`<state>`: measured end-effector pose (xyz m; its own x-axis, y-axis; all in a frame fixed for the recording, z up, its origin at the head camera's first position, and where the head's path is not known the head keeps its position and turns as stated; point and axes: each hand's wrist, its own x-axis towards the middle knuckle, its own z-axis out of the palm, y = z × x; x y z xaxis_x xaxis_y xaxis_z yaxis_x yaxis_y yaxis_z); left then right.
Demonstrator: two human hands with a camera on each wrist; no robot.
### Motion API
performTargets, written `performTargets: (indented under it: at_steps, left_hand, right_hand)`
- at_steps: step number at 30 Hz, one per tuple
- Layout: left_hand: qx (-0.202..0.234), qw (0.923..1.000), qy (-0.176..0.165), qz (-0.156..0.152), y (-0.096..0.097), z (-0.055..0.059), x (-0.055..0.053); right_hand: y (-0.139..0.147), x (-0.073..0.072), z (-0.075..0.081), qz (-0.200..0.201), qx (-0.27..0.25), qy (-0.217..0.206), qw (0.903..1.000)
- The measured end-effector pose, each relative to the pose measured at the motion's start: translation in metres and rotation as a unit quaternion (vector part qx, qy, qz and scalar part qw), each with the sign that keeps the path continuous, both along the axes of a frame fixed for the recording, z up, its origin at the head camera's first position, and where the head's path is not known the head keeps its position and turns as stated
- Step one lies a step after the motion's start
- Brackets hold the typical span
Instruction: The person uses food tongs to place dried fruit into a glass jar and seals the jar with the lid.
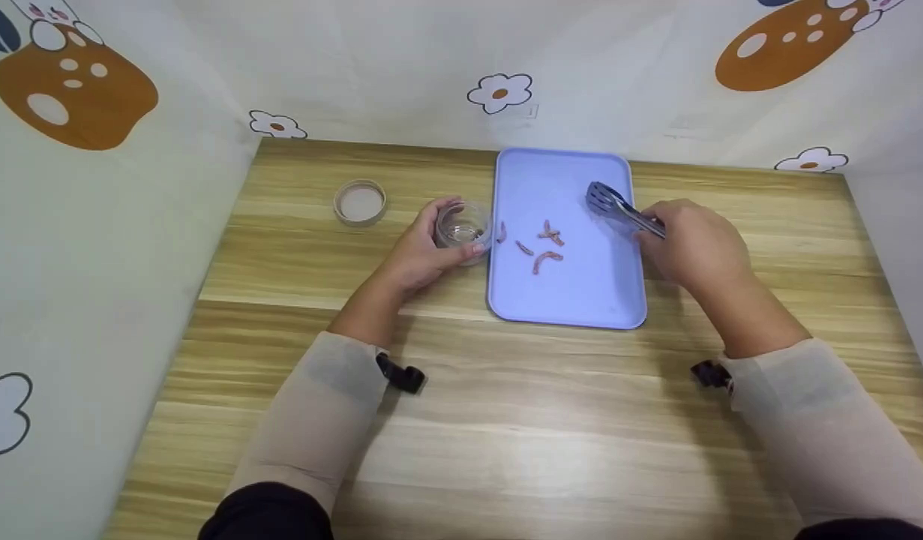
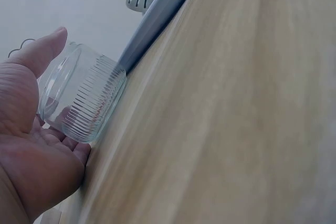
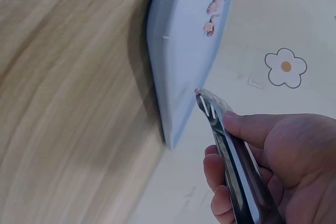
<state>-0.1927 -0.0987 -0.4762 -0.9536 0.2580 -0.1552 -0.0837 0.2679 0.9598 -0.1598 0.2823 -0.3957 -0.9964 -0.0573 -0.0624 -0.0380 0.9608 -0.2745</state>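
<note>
Over the tray of reddish pieces, tongs are gripped by the right hand; alongside, a jar by the left hand. Transfer seems in hand; next, careful aim is needed.

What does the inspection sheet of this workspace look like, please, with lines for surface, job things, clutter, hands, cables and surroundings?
Surface: wood-grain table, with a blue tray on it.
Job's things: clear jar beside the tray's left edge; small pinkish-brown pieces on the tray; metal tongs over its right side; round lid left of the jar.
Clutter: nothing seen.
Hands: left hand holds the jar; right hand grips the tongs.
Cables: nothing seen.
Surroundings: pale walls with flower prints and large orange-coloured prints.
</note>
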Motion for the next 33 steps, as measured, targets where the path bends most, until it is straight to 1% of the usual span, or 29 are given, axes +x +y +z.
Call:
performTargets:
  at_steps: [4, 10, 13, 22, 29, 33]
  left_hand:
    - [0.001, 1.0, 0.002, -0.001, 0.0, 0.0, 0.0]
    - [0.019, 0.9998, 0.006, -0.006, 0.0, -0.001, 0.001]
    - [0.022, 0.9997, 0.008, -0.007, 0.0, -0.001, 0.001]
    - [0.003, 1.0, 0.006, -0.002, 0.001, -0.001, 0.0]
    - [0.012, 0.9999, 0.007, -0.004, 0.0, -0.001, 0.0]
    - [0.007, 0.9999, 0.006, -0.004, 0.0, -0.001, 0.0]
  right_hand:
    - [-0.003, 0.001, 0.003, -0.001, 0.0, 0.005, 1.0]
    - [-0.009, 0.003, 0.009, 0.004, -0.001, 0.013, 0.9999]
    - [-0.013, 0.003, 0.011, 0.009, -0.002, 0.019, 0.9998]
    - [-0.027, 0.003, 0.012, 0.017, -0.009, 0.023, 0.9995]
    - [-0.041, 0.001, 0.015, 0.023, -0.019, 0.029, 0.9991]
    - [-0.05, 0.001, 0.017, 0.023, -0.023, 0.031, 0.999]
